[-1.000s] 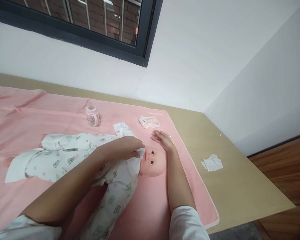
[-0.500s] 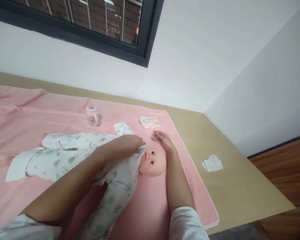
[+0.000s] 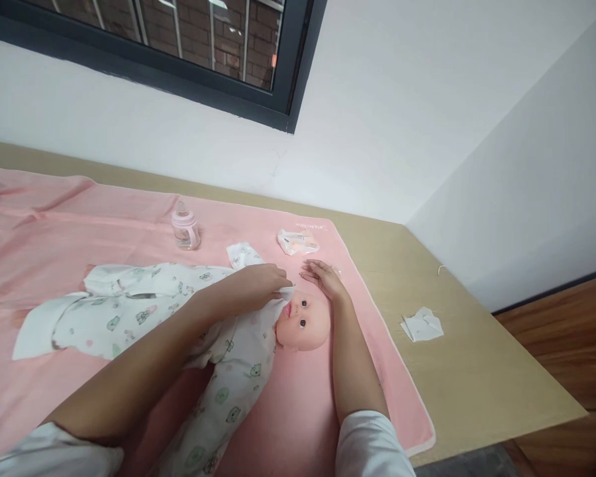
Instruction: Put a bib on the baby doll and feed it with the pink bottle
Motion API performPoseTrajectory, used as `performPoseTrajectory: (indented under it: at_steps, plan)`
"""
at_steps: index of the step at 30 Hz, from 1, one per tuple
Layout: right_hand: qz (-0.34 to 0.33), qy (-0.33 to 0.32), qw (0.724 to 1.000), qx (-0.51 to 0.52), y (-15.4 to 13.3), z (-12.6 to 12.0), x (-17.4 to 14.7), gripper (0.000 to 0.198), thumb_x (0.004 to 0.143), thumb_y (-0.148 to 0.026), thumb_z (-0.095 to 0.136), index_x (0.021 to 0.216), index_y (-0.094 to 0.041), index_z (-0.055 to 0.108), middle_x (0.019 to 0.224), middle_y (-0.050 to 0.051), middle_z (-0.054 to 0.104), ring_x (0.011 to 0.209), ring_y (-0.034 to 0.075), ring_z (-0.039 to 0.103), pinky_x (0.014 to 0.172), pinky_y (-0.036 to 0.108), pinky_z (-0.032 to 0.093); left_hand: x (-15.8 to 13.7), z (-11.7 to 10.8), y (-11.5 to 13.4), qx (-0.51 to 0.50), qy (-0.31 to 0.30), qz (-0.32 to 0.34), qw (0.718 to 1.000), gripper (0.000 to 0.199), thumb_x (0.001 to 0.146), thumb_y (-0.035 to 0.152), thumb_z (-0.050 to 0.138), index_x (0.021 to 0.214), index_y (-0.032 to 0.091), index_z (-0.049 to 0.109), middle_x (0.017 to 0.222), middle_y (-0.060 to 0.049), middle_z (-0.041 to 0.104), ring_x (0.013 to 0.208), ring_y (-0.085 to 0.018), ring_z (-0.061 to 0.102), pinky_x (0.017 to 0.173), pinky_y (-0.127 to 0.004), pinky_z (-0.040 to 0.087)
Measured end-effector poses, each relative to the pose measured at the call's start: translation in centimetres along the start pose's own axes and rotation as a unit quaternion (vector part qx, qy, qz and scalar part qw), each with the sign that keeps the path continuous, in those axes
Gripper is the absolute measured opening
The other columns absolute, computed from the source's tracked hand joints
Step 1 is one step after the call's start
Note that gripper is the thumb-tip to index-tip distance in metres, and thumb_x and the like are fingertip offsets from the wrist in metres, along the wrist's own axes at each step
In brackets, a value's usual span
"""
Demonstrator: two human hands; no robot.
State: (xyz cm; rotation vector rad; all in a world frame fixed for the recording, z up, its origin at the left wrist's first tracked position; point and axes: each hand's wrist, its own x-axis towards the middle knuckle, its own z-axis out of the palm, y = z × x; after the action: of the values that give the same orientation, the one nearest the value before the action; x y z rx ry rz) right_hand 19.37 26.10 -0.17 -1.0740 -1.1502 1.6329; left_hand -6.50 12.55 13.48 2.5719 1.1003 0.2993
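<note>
A baby doll (image 3: 305, 324) lies on its back on a pink blanket (image 3: 298, 404), its head to the right. It wears a white outfit (image 3: 228, 371) printed with small green and pink animals. Near the doll's chin, my left hand (image 3: 263, 285) pinches and lifts the white cloth edge at the neck, which looks like the outfit's collar. My left forearm crosses over the doll's body and hides part of its chest. My right hand (image 3: 322, 277) rests beyond the top of the doll's head with fingers stretched out, holding nothing, its forearm beside the head.
A pink baby bottle (image 3: 185, 228) stands upright at the back of the blanket. A small plastic packet (image 3: 298, 242) lies beyond my right hand. On the wooden table (image 3: 481, 371) to the right is a crumpled white tissue (image 3: 423, 324). The wall and a dark window frame (image 3: 283, 99) rise behind.
My left hand has shifted very slightly up and to the right with the cloth edge in its fingers. My right hand and the doll have stayed in place.
</note>
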Motion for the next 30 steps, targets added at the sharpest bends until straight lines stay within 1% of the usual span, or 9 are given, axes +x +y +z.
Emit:
performPoseTrajectory:
  at_steps: [6, 11, 16, 19, 22, 24, 27, 30]
  plan:
    - [-0.001, 0.007, 1.0, -0.003, 0.0, 0.0, 0.2, 0.017, 0.086, -0.025, 0.069, 0.101, -0.019, 0.068, 0.092, 0.005, 0.075, 0.083, 0.015, 0.074, 0.101, 0.038, 0.057, 0.2, 0.1, -0.2, 0.011, 0.004, 0.027, 1.0, 0.021, 0.087, 0.008, 0.044, 0.068, 0.018, 0.045, 0.082, -0.004, 0.058, 0.082, -0.021, 0.055, 0.069, -0.032, 0.038]
    - [-0.004, 0.004, 1.0, -0.002, 0.0, 0.0, 0.1, 0.015, 0.086, -0.026, 0.069, 0.1, -0.019, 0.068, 0.091, 0.005, 0.075, 0.081, 0.015, 0.073, 0.1, 0.039, 0.058, 0.2, 0.0, -0.2, 0.024, 0.012, 0.027, 0.999, 0.021, 0.085, 0.004, 0.042, 0.068, 0.017, 0.046, 0.083, -0.004, 0.058, 0.082, -0.02, 0.055, 0.07, -0.032, 0.037]
    - [-0.002, 0.009, 1.0, -0.005, 0.1, 0.1, 0.0, 0.013, 0.088, -0.024, 0.067, 0.1, -0.019, 0.068, 0.092, 0.005, 0.074, 0.081, 0.015, 0.073, 0.1, 0.038, 0.058, 0.3, 0.1, -0.2, 0.02, 0.016, 0.02, 0.999, 0.021, 0.087, 0.006, 0.042, 0.071, 0.017, 0.05, 0.084, -0.004, 0.059, 0.082, -0.02, 0.055, 0.07, -0.032, 0.037]
    - [-0.001, 0.01, 1.0, -0.006, 0.0, 0.2, 0.0, 0.014, 0.088, -0.024, 0.068, 0.1, -0.018, 0.068, 0.092, 0.006, 0.074, 0.082, 0.015, 0.074, 0.1, 0.038, 0.057, 0.2, 0.1, -0.1, 0.021, 0.042, 0.015, 0.999, 0.021, 0.088, 0.007, 0.042, 0.073, 0.017, 0.051, 0.086, -0.004, 0.059, 0.082, -0.02, 0.055, 0.068, -0.031, 0.036]
    - [-0.002, 0.011, 1.0, -0.006, 0.0, 0.2, 0.0, 0.014, 0.087, -0.025, 0.069, 0.1, -0.019, 0.068, 0.091, 0.005, 0.074, 0.081, 0.016, 0.074, 0.099, 0.038, 0.058, -0.1, -0.2, 0.2, 0.006, 0.063, 0.011, 0.998, 0.019, 0.087, 0.006, 0.043, 0.071, 0.018, 0.046, 0.084, -0.003, 0.057, 0.076, -0.018, 0.054, 0.065, -0.029, 0.035]
    - [-0.004, 0.01, 1.0, -0.008, 0.0, 0.1, 0.0, 0.015, 0.087, -0.025, 0.069, 0.1, -0.019, 0.068, 0.091, 0.006, 0.075, 0.081, 0.016, 0.074, 0.099, 0.038, 0.058, -0.4, -0.5, 0.6, -0.021, 0.055, 0.009, 0.998, 0.019, 0.087, 0.007, 0.044, 0.072, 0.017, 0.046, 0.085, -0.002, 0.058, 0.075, -0.016, 0.054, 0.065, -0.028, 0.036]
    - [-0.007, 0.007, 1.0, -0.011, 0.1, 0.1, 0.1, 0.016, 0.087, -0.026, 0.069, 0.101, -0.019, 0.068, 0.092, 0.006, 0.075, 0.082, 0.016, 0.074, 0.099, 0.038, 0.058, -0.6, -0.9, 1.2, -0.061, 0.031, -0.002, 0.998, 0.018, 0.091, 0.01, 0.045, 0.076, 0.017, 0.053, 0.091, -0.002, 0.061, 0.078, -0.016, 0.057, 0.067, -0.026, 0.037]
    - [-0.008, 0.005, 1.0, -0.011, 0.2, 0.0, 0.1, 0.016, 0.088, -0.025, 0.067, 0.103, -0.019, 0.067, 0.093, 0.006, 0.075, 0.082, 0.015, 0.074, 0.1, 0.038, 0.058, -0.7, -1.2, 1.7, -0.075, 0.002, -0.003, 0.997, 0.022, 0.088, 0.003, 0.044, 0.075, 0.017, 0.055, 0.09, 0.0, 0.062, 0.075, -0.014, 0.056, 0.065, -0.025, 0.036]
